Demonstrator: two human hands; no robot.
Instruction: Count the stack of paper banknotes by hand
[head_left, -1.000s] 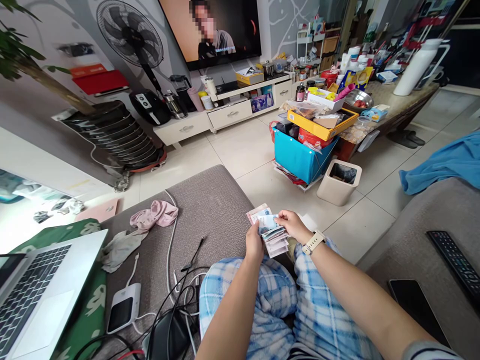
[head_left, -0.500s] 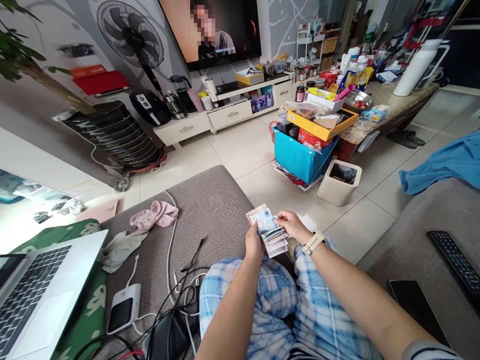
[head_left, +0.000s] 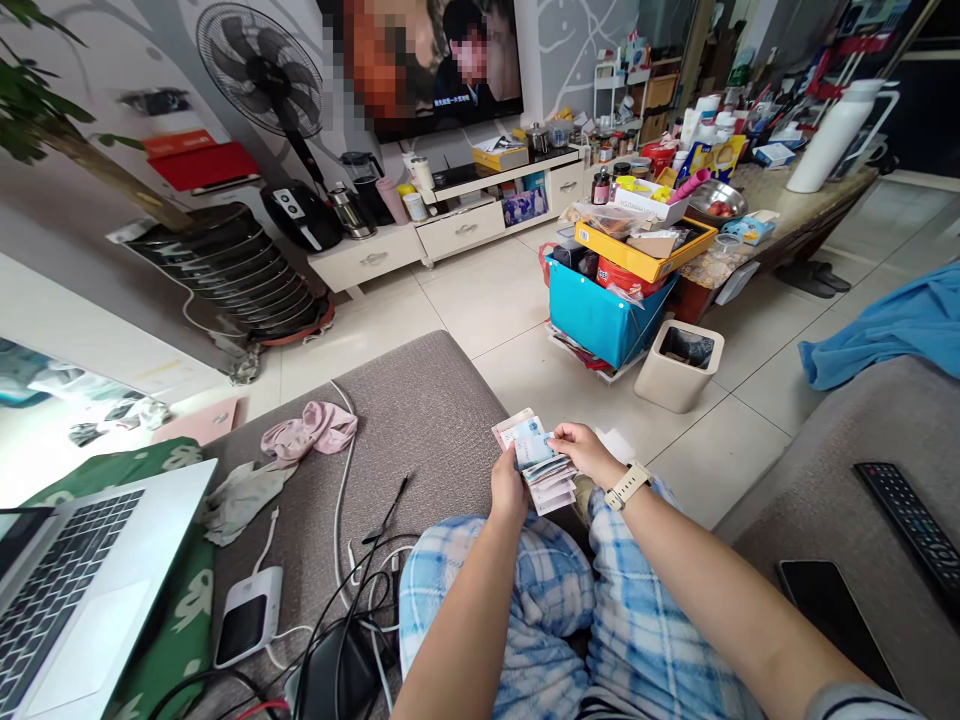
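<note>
A folded stack of banknotes [head_left: 551, 480] is held above my knees, pale pink and blue notes fanned at its upper end. My left hand [head_left: 508, 485] is closed around the stack's left side, thumb on top. With thumb and fingers pinched, my right hand [head_left: 589, 452] grips the right edge of a bluish banknote [head_left: 534, 448] on top. A cream watch [head_left: 628, 485] is on the right wrist. The lower ends of several notes hang apart below the hands. My palms and the underside of the stack are hidden.
Left on the grey sofa [head_left: 427, 420] are a laptop [head_left: 82, 600], a white device with a dark screen [head_left: 250, 615], cables and a pink cloth [head_left: 311, 432]. A phone [head_left: 832, 625] and remote [head_left: 911, 530] lie right. Ahead stand a bin [head_left: 679, 375] and blue box [head_left: 600, 310].
The television picture is different. Both hands and the banknotes stay in nearly the same place, with the top note shifted very slightly.
</note>
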